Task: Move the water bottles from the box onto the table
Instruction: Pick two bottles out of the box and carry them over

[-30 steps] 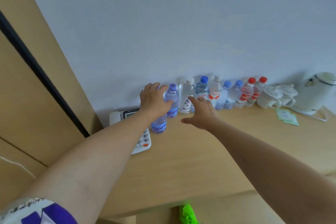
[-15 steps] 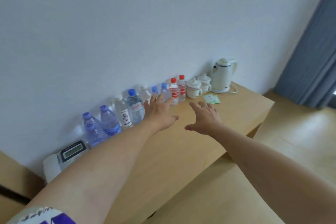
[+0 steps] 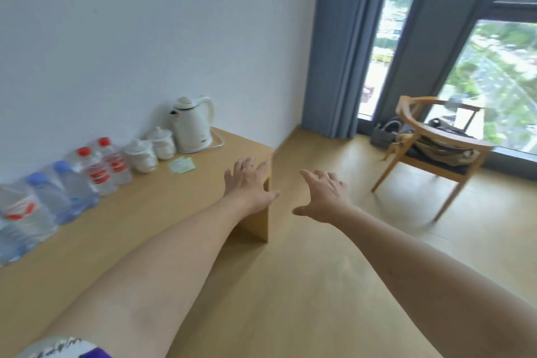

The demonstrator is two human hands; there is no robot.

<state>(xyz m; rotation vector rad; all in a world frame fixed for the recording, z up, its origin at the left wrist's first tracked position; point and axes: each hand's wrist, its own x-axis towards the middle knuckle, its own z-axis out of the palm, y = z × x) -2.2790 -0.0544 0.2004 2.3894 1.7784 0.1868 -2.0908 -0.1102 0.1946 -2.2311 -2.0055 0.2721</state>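
Grip: left hand (image 3: 249, 183) and right hand (image 3: 325, 193) released, empty. Water bottles (image 3: 87, 174) line worktop (image 3: 151, 212) back edge, seemingly delivered; box unseen.

red-capped bottles (image 3: 100, 167), blue-capped bottles (image 3: 58, 195), white kettle (image 3: 191, 125), grey-blue curtains (image 3: 343, 43)

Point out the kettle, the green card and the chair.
kettle (image 3: 191, 128), head view, on its white body.
green card (image 3: 182, 166), head view, on its middle.
chair (image 3: 441, 139), head view, on its curved wooden backrest.
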